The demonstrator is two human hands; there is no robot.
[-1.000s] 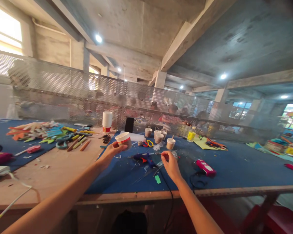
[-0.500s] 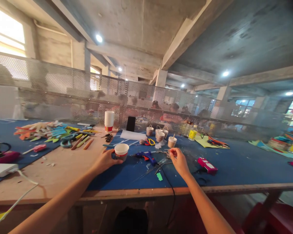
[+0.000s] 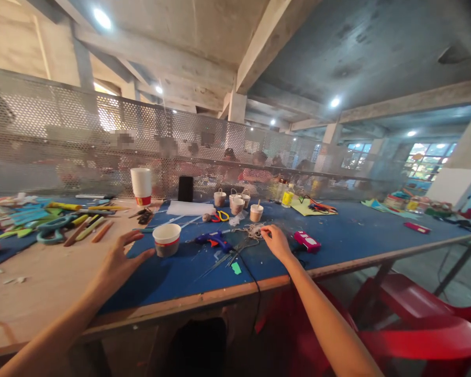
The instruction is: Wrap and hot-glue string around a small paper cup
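My left hand (image 3: 121, 256) is open, thumb and fingers spread, just left of a white paper cup (image 3: 167, 242) with a red band. The cup stands upright on the blue table mat. At the tangle of greyish twine (image 3: 254, 229), my right hand (image 3: 275, 242) has its fingertips pinched on the strands. Between the hands lies a blue glue gun (image 3: 215, 240), with thin wire-like strands (image 3: 223, 259) in front of it. Beyond the twine stands a small cup with a stick (image 3: 256, 212).
Several small twine-handled cups (image 3: 236, 204) stand farther back, near a black phone (image 3: 186, 188) and a stack of paper cups (image 3: 141, 186). Scissors (image 3: 51, 230) and craft sticks lie at left. A pink device (image 3: 307, 241) lies right of my right hand. A perforated screen (image 3: 204, 141) borders the table.
My left hand has let go of the paper cup and drawn back to the left, fingers spreading. My right hand stays at the twine. The view has turned to the right.
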